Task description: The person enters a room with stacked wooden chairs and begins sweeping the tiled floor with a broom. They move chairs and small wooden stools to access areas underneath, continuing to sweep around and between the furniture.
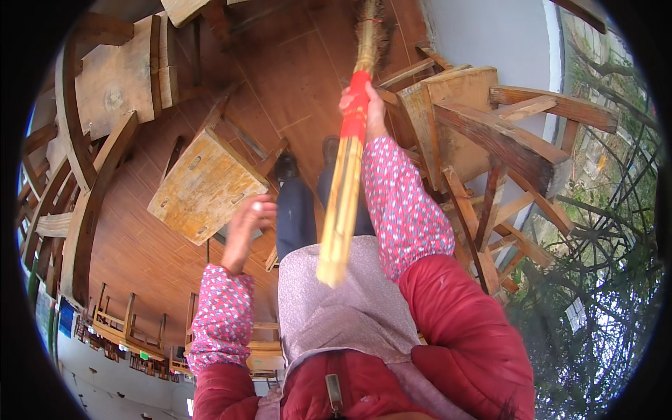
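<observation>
A broom with a bundled bamboo handle runs from the floor at the top of the view down to my lap area. My right hand is closed around its red-wrapped section, and the dark bristles are only partly visible at the top edge. My left hand holds nothing, its fingers slightly curled and apart, over the lower right part of a worn wooden stool. Whether it touches the stool is unclear.
Upturned wooden stools or benches are piled at the right, beside a white wall and a window. More wooden furniture stands at the left. My feet are on the brown tiled floor. Further benches show at the lower left.
</observation>
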`<state>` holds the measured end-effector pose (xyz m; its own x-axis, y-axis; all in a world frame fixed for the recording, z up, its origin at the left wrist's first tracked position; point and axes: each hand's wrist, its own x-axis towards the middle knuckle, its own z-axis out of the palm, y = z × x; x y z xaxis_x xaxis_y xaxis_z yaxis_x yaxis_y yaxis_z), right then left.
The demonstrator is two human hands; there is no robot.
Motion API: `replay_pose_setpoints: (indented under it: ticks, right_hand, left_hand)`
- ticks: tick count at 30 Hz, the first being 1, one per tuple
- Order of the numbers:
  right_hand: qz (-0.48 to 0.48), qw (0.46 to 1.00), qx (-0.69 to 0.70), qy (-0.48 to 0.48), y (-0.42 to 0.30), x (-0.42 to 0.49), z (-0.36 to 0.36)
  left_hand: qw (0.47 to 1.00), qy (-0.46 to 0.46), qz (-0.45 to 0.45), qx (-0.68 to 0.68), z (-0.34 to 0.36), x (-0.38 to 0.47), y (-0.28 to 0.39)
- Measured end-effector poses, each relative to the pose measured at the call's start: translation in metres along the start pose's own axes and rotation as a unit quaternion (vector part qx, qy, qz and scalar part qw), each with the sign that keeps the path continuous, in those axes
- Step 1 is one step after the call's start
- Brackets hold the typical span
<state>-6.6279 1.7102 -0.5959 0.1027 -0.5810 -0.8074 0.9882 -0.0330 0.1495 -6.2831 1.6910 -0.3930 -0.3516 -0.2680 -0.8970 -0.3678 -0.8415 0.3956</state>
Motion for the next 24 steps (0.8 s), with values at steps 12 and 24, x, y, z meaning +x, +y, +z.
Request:
replay_pose_setpoints:
  ticks: [12, 24]
  right_hand:
    - [-0.217, 0.971, 0.026, 0.097, 0.039, -0.024, 0.047]
    - [-0.207, 0.664, -0.682, 0.226, -0.007, -0.042, 0.054]
  left_hand:
    - [0.93, -0.137, -0.166, -0.297, 0.102, -0.027, 0.136]
    - [0.995, -0.008, -0.09, 0.041, 0.106, -0.073, 0.169]
